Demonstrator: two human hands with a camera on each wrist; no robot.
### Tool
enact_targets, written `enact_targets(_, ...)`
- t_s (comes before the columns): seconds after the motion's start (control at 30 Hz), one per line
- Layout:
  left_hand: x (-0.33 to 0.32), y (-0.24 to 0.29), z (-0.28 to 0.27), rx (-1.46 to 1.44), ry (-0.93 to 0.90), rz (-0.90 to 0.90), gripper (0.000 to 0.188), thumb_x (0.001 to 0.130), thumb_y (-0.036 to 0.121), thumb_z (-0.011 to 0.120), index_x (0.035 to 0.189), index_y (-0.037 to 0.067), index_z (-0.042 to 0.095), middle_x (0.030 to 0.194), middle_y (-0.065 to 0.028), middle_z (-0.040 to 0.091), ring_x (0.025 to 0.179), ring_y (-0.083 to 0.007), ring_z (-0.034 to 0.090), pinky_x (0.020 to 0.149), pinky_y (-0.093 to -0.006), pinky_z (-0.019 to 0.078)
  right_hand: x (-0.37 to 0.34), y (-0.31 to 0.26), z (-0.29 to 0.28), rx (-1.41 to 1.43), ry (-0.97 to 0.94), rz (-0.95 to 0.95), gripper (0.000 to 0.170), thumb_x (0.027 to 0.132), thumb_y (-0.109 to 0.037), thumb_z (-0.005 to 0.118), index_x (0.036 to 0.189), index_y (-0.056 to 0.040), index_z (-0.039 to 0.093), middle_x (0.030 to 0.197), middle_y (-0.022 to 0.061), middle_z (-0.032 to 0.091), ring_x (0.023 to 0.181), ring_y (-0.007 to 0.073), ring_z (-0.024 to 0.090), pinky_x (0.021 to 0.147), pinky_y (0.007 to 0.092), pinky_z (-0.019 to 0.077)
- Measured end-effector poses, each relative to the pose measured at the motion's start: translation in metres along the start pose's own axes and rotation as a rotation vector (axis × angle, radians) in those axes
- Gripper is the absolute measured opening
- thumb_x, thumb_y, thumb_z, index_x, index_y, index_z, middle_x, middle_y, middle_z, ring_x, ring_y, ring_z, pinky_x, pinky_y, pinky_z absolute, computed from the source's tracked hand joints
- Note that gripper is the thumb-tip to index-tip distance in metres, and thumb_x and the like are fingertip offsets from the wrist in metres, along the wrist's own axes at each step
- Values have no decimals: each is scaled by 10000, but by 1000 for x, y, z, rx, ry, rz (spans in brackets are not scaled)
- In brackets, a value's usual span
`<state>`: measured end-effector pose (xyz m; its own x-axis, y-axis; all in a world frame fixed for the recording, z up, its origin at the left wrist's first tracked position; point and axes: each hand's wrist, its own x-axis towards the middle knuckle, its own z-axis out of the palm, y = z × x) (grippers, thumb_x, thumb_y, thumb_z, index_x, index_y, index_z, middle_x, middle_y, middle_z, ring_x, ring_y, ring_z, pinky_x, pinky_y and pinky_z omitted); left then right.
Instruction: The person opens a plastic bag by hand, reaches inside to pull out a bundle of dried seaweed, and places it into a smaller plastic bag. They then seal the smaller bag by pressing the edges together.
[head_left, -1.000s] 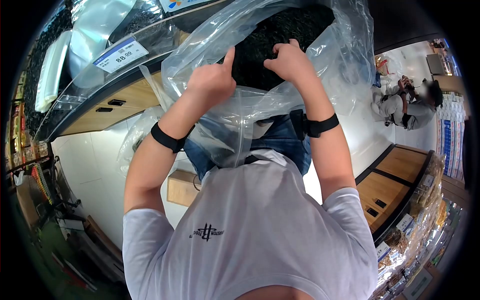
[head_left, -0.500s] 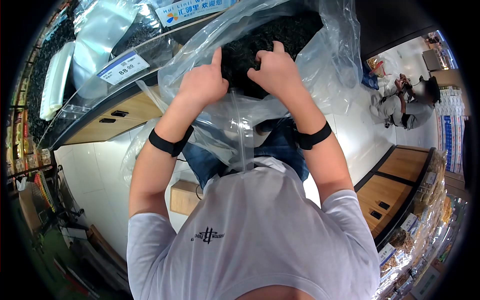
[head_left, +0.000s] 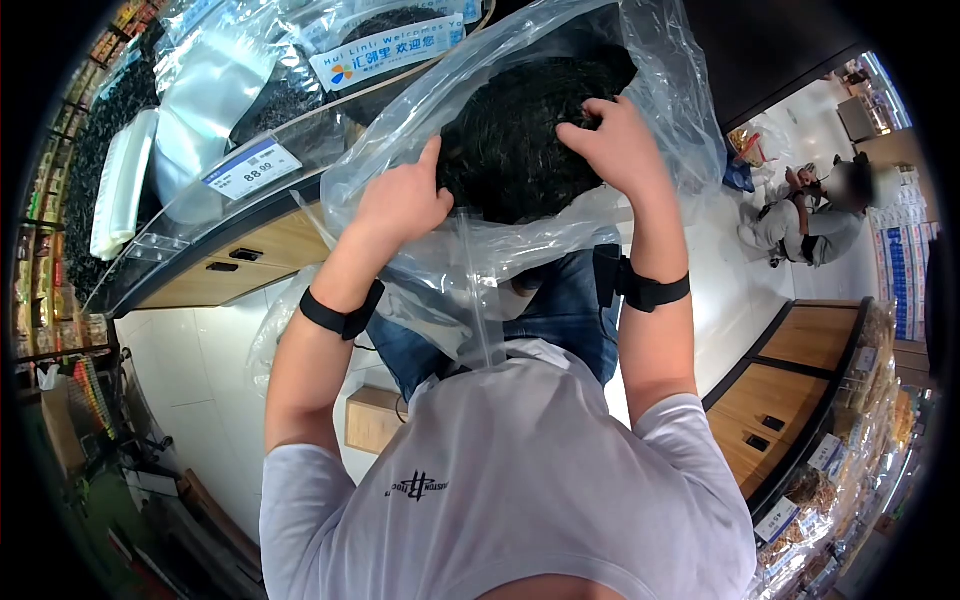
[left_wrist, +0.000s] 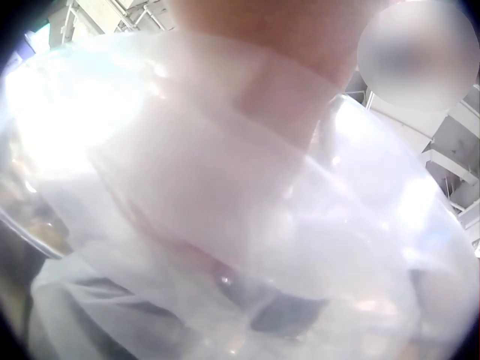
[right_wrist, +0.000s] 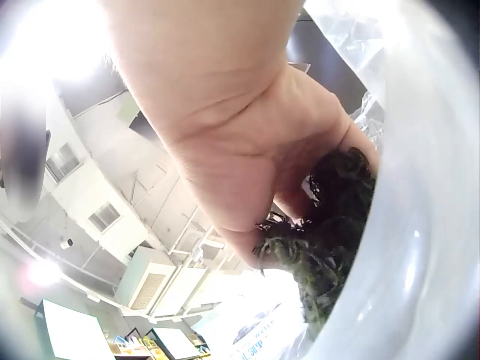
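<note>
A big dark clump of dried seaweed [head_left: 525, 150], in fine shreds, lies within the mouth of a large clear plastic bag [head_left: 670, 130]. My right hand [head_left: 622, 150] grips the clump's right side; in the right wrist view, curly strands of seaweed [right_wrist: 319, 240] bunch under the fingers of that hand [right_wrist: 247, 165]. At the clump's left edge, my left hand [head_left: 400, 200] holds it between thumb and index finger, the index pointing forward. Its remaining fingers are hidden. Plastic film [left_wrist: 345, 255] veils the left hand in the left wrist view, which is blurred.
A display counter with a price card [head_left: 252, 168], a roll of clear bags [head_left: 125, 185] and a welcome sign [head_left: 390, 52] stands at left. Wooden cabinets [head_left: 790, 375] with packaged goods are at right. A person [head_left: 820, 215] crouches farther off; a small wooden box [head_left: 373, 420] is by my legs.
My right hand has moved right, away from the left hand. The seaweed clump now shows more fully between them, nearer my body. The view has shifted slightly, showing more of the counter.
</note>
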<state>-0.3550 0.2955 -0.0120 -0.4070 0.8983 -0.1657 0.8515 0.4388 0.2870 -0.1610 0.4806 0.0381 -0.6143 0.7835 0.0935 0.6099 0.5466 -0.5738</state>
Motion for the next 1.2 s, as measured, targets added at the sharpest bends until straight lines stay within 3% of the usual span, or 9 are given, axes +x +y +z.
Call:
enact_targets(0.2, 2, -7, 2, -174, 65, 120, 510, 878, 240, 588, 1362, 79, 577, 774, -176, 689, 746, -384, 659, 720, -469, 508, 2, 23, -11, 103, 191, -24, 617, 727, -417, 719, 1123, 56, 690, 1189, 304, 610, 1238, 422, 546, 1005, 439, 457)
enact_targets(0.23, 2, -6, 1, -170, 63, 120, 510, 878, 240, 588, 1362, 79, 577, 774, -176, 689, 746, -384, 659, 720, -469, 508, 1, 25, -14, 161, 211, -5, 631, 728, -422, 725, 1130, 62, 684, 1193, 286, 604, 1192, 409, 564, 990, 433, 462)
enact_targets(0.3, -1, -1, -7, -344, 38, 121, 450, 888, 208, 592, 1317, 73, 616, 643, -99, 594, 605, -268, 581, 629, -386, 466, 3, 33, -18, 240, 246, -11, 639, 738, -415, 754, 1134, 80, 675, 1171, 230, 591, 1066, 357, 600, 940, 402, 478)
enact_targets(0.43, -1, 2, -12, -460, 79, 80, 451, 871, 206, 630, 1289, 37, 623, 655, -108, 630, 577, -260, 593, 609, -381, 475, 2, 48, -18, 424, 290, -26, 562, 776, -352, 780, 1107, 89, 671, 1138, 181, 594, 1009, 283, 606, 885, 348, 481)
enact_targets(0.5, 2, 1, -7, -665, 223, 78, 468, 896, 219, 692, 1311, 20, 606, 583, -11, 526, 537, -124, 500, 561, -294, 415, -3, 50, -17, 536, 267, -20, 510, 789, -319, 774, 1085, 85, 675, 1112, 158, 599, 984, 250, 601, 865, 333, 479)
enact_targets(0.6, 8, 1, -7, -928, 176, 27, 524, 919, 250, 733, 1345, -10, 573, 586, 53, 490, 549, -44, 442, 539, -233, 363, -10, 57, -12, 705, 228, 8, 403, 818, -250, 758, 1052, 69, 681, 1059, 110, 605, 939, 189, 589, 831, 303, 475)
enact_targets(0.87, 13, 15, -12, -1196, 47, 69, 680, 928, 267, 746, 1444, -55, 442, 608, 75, 492, 538, -3, 435, 488, -193, 284, -22, 77, 16, 1049, 105, 76, 307, 863, -167, 726, 1117, -2, 675, 1031, 14, 649, 919, 108, 584, 834, 254, 467)
enact_targets(0.97, 7, 19, -12, -1152, 47, -43, 613, 936, 246, 736, 1403, -52, 473, 598, 77, 495, 520, 0, 419, 473, -192, 275, -28, 71, 22, 1171, 58, 84, 268, 878, -130, 704, 1114, -8, 670, 1031, 5, 655, 937, 88, 584, 850, 247, 465)
enact_targets(1.2, 8, 4, -7, -1314, -37, 65, 223, 964, 193, 692, 1125, 49, 636, 584, 107, 489, 488, 19, 379, 445, -191, 227, -27, 78, 34, 1209, 59, 104, 243, 873, -128, 715, 1081, -7, 677, 1020, -3, 622, 928, 100, 582, 838, 247, 458)
